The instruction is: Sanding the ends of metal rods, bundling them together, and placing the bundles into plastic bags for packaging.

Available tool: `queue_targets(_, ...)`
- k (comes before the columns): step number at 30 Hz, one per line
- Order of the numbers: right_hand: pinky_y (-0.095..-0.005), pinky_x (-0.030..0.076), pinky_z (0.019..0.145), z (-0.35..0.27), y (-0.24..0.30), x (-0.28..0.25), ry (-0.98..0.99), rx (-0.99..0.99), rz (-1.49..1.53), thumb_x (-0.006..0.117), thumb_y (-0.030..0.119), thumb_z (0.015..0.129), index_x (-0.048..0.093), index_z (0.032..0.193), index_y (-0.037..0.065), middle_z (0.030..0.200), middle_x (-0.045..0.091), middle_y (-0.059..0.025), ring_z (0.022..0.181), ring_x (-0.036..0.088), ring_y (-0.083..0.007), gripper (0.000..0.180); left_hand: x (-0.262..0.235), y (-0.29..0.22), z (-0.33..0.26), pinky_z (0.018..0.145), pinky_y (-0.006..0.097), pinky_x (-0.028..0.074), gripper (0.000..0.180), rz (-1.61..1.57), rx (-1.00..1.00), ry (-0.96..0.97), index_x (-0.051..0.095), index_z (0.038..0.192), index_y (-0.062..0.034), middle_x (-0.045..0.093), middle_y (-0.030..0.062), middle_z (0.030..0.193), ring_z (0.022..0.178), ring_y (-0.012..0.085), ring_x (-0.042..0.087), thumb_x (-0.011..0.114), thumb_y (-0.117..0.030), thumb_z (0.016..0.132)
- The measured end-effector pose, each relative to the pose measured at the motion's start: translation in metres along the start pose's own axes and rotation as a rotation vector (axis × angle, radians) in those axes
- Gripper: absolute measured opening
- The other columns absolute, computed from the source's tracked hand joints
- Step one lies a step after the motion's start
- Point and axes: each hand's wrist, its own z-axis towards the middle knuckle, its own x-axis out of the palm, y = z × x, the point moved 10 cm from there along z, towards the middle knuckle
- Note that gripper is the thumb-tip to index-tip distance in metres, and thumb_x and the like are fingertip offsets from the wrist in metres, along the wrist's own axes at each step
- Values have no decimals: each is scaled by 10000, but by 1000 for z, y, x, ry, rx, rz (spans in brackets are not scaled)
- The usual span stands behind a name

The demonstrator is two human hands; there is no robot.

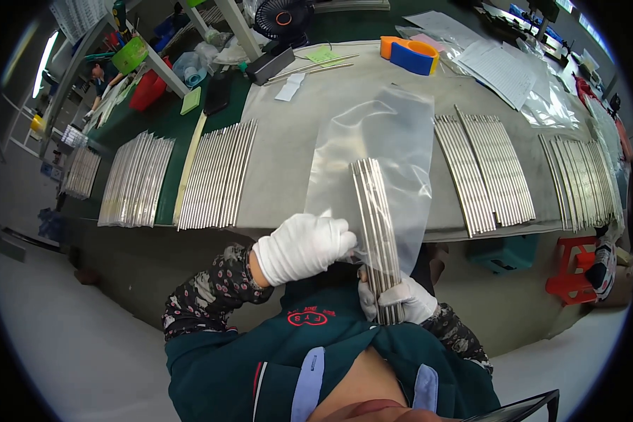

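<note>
My right hand (412,301), in a white glove, is wrapped round the lower end of a bundle of thin metal rods (376,218). The bundle's upper part lies inside a clear plastic bag (394,130), which rests on the grey table cover and hangs over its front edge. My left hand (306,250), also white-gloved, is closed at the bag's near left edge, with its fingertips pinching the plastic beside the rods. Those fingertips are partly hidden.
Rows of metal rods lie left (218,176) and right (485,169); bagged rods (137,179) are farther left. Behind are an orange-and-blue ring-shaped thing (409,56), papers (496,70), a black fan (283,17) and a shelf leg (237,28). A red stool (571,271) stands at right.
</note>
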Motion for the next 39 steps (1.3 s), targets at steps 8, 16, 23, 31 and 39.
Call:
queue_targets(8,-331,448,659,7,13,-2,88,-135,237,641,109,690,479,1116,71,811,496,-46,692,515,-177,458,16,43,-60,515,356,449,273,274,-573,-322,499,803,-81,496,77,731,623,244,555,691,-226,675)
queue_targets(16,-299,396,621,24,31,28,231,-226,295,669,161,667,488,1097,63,787,462,-21,657,460,-155,476,36,39,-70,428,349,418,186,229,-579,-333,466,750,-79,466,50,620,506,239,531,630,-161,717)
queue_targets(23,-324,441,637,42,51,21,174,-291,187,631,145,699,486,1121,39,830,500,-48,684,495,-175,459,-12,-35,-41,438,322,399,168,88,-31,-397,484,700,-112,456,29,577,481,206,497,635,-103,627)
queue_targets(31,-318,506,638,58,108,-15,-524,-220,-498,588,98,755,470,1091,-2,879,551,-92,712,575,-181,369,-8,-44,-51,422,314,388,195,-159,153,-358,494,742,-120,474,25,572,483,209,506,640,-66,625)
queue_targets(39,-354,453,861,59,186,42,-908,-636,-1887,636,197,707,356,1310,-2,1152,500,-288,1055,544,-337,694,-4,-19,-44,398,319,393,177,-157,30,-571,506,796,-90,447,22,530,448,195,496,605,-34,661)
